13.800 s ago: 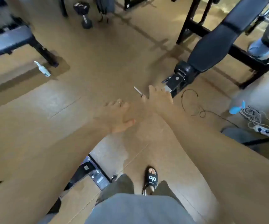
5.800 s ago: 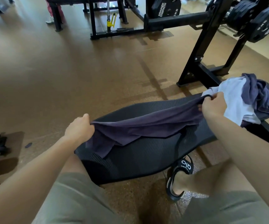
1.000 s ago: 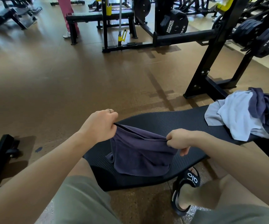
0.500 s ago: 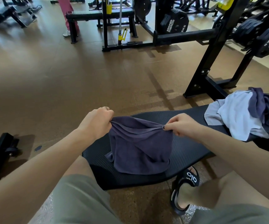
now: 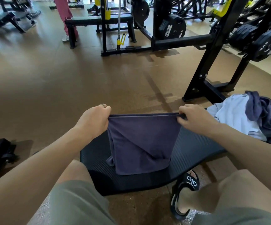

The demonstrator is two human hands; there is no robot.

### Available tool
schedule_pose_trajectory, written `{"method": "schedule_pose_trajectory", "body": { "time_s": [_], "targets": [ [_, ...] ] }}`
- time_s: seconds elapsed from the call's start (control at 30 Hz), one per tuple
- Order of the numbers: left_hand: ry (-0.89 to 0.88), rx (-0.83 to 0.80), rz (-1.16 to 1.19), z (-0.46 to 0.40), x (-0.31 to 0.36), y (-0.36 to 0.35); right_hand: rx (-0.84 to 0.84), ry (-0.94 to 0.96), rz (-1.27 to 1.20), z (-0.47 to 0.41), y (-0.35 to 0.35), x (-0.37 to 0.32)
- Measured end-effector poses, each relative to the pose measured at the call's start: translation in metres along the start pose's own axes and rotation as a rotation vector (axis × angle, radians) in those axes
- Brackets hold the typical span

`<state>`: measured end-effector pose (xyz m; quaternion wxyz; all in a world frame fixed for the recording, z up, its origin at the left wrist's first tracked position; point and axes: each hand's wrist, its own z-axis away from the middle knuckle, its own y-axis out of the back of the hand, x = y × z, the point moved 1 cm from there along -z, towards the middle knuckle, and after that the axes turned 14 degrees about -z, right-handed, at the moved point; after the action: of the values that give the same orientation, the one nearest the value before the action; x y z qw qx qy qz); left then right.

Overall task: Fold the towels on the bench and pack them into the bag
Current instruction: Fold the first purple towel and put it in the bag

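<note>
Your fingertips are tucked behind the top edge of the dark towel [image 5: 141, 140], so how many layers each of your hands pinches cannot be told. That towel covers the middle of the tabletop [image 5: 195, 148], and your thighs hide its near end. The pile of pale and dark towels [image 5: 238, 116] runs to the right edge, where the tabletop under it is cut off. Only the pink legs [image 5: 65, 15] of a person far back show, cropped by the top edge. The left-edge benches [image 5: 4, 18] are blurred.
</note>
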<state>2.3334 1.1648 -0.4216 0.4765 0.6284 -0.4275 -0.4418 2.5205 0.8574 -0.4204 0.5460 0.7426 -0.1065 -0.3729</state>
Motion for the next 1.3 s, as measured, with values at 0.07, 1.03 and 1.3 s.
{"method": "schedule_pose_trajectory", "body": {
  "time_s": [0.07, 1.03, 1.3],
  "targets": [
    [0.009, 0.003, -0.004, 0.001, 0.002, 0.004, 0.093, -0.036, -0.098, -0.003, 0.003, -0.003],
    [0.184, 0.438, 0.551, -0.013, -0.01, 0.074, 0.505, -0.059, -0.295, -0.024, 0.056, -0.021],
    [0.164, 0.408, 0.639, -0.011, -0.003, 0.069, 0.6, -0.122, -0.354, -0.022, 0.061, -0.019]
  ]
}}
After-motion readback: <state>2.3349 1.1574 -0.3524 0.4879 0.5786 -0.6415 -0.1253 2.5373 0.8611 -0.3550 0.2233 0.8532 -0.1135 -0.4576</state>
